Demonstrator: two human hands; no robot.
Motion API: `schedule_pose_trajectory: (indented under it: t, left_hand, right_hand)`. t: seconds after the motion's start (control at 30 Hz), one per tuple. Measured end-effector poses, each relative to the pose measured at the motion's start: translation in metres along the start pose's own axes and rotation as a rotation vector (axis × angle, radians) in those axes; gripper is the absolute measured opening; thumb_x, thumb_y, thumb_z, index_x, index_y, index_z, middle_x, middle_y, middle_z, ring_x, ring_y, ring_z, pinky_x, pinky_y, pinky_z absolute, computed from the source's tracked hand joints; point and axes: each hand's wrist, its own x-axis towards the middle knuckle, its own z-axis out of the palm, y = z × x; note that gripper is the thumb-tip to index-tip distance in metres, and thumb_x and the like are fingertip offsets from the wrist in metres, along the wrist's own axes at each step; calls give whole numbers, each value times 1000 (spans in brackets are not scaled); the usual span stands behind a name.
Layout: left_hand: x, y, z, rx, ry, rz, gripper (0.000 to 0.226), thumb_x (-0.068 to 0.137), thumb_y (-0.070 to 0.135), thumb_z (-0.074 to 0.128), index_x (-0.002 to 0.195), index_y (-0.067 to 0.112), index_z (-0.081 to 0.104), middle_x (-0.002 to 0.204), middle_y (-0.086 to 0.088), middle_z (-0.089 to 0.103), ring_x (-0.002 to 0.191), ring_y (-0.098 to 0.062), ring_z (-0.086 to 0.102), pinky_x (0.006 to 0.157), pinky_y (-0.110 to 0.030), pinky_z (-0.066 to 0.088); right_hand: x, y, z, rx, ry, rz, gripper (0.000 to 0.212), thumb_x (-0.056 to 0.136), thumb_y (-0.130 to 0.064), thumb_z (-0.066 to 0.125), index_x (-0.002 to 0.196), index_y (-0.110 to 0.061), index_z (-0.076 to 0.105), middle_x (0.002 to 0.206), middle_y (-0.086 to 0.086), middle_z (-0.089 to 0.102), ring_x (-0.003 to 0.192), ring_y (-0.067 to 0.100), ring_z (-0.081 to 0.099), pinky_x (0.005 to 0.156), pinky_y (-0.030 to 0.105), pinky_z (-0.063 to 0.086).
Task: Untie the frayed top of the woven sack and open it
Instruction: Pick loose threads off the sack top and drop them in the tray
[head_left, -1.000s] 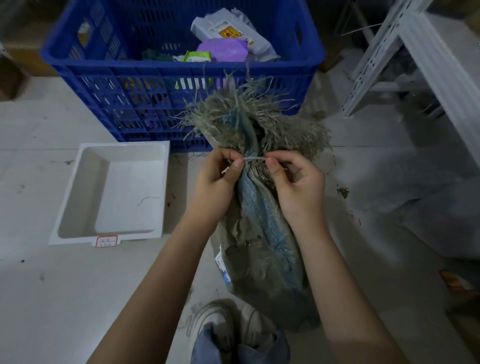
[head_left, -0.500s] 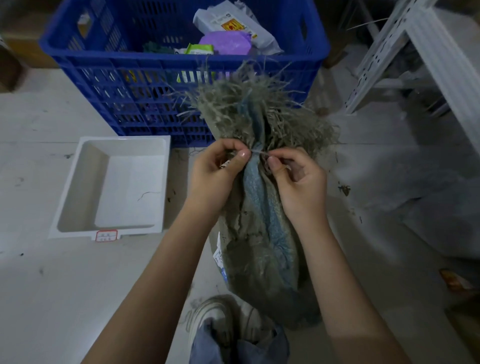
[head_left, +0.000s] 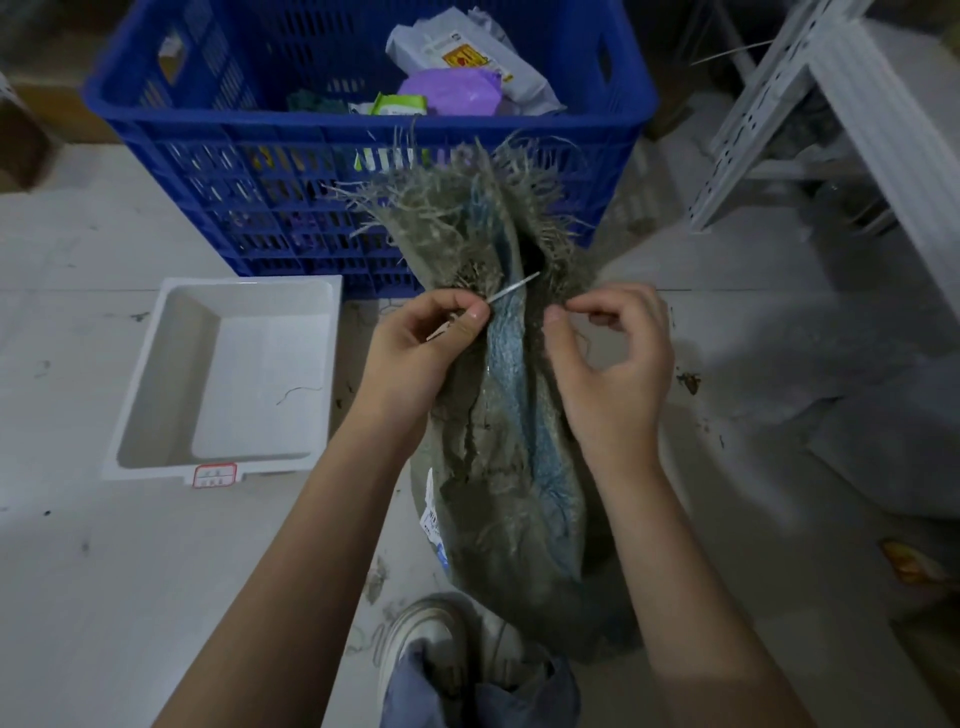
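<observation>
**Tie pulled loose at the sack's neck**

The left hand pinches a thin pale tie between thumb and forefinger; its free end now sticks up and right. The right hand has drawn away from that strand, fingertips curled together at the neck, whether pinching anything I cannot tell. A moment ago both hands held the tie taut between them. The sack stands on the floor between the arms, its frayed top starting to gape, so the knot looks undone. A white tray sits left, a blue crate beyond.
</observation>
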Motion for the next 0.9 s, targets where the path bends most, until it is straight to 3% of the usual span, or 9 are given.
schedule_pose_trajectory:
  t: [0.1, 0.17, 0.3, 0.43, 0.53, 0.63, 0.7, 0.8, 0.9]
  left_hand:
    - [-1, 2, 4, 66, -6, 41, 14, 85, 5, 62, 76, 16, 64, 77, -1, 62, 78, -14, 56, 76, -25, 47]
    - [-2, 3, 5, 91, -3, 54, 13, 85, 5, 62, 77, 16, 64, 77, 0, 63, 79, -13, 57, 77, -25, 48]
    - [0, 5, 1, 58, 2, 55, 15, 85, 7, 63, 75, 18, 65, 75, 4, 64, 76, -9, 58, 79, -26, 47]
    - [1, 10, -6, 100, 41, 74, 19, 84, 9, 65, 70, 22, 65, 70, 10, 66, 77, -11, 61, 85, -34, 50]
    - [-1, 23, -15, 120, 131, 106, 17, 84, 11, 65, 72, 23, 64, 71, 12, 69, 79, -12, 63, 82, -33, 54]
    - [-4, 40, -31, 14, 172, 115, 10, 85, 10, 63, 79, 18, 67, 85, -3, 69, 83, -19, 65, 77, -28, 58]
    - [-5, 49, -40, -77, 189, 95, 14, 85, 11, 62, 75, 19, 68, 84, -5, 71, 82, -20, 70, 79, -28, 59]
    - [-2, 45, -42, -340, 61, -72, 11, 75, 12, 63, 67, 16, 69, 80, -7, 75, 84, -24, 74, 77, -31, 60]
    - [0, 20, -24, -508, -16, -246, 1, 79, 7, 57, 78, 7, 58, 90, -11, 70, 92, -27, 70, 81, -35, 59]
  right_hand:
    - [2, -6, 5, -6, -125, -168, 10, 78, -11, 67, 81, -1, 67, 83, 9, 64, 79, 18, 59, 77, 25, 47]
    - [-3, -5, 10, 82, -210, -57, 17, 78, -11, 67, 91, -2, 64, 91, 10, 63, 84, 19, 61, 77, 28, 52]
    - [-14, 6, 16, 29, -290, 234, 40, 74, -19, 74, 105, -14, 49, 105, 9, 59, 93, 14, 58, 78, 13, 47]
    - [-12, 7, 16, -43, -263, 293, 32, 78, -7, 68, 100, -15, 46, 98, 7, 59, 92, 24, 61, 76, 30, 49]
    - [-8, 4, 19, -95, -263, 331, 34, 78, -3, 67, 104, -12, 47, 98, 1, 55, 92, 15, 56, 72, 16, 39]
    - [-9, 7, 20, -145, -259, 359, 36, 78, -4, 67, 109, -7, 49, 99, -1, 52, 93, 13, 53, 72, 12, 35]
    - [-12, 11, 19, -199, -276, 375, 35, 78, -8, 68, 107, -8, 49, 101, 2, 54, 97, 19, 56, 74, 20, 40]
    - [-15, 11, 16, -362, -299, 363, 44, 75, -25, 70, 112, -9, 54, 115, 8, 51, 106, 24, 53, 86, 34, 46]
    - [-14, 5, 16, -312, -168, 182, 42, 75, -32, 66, 107, -7, 60, 113, 8, 51, 107, 23, 53, 92, 30, 47]
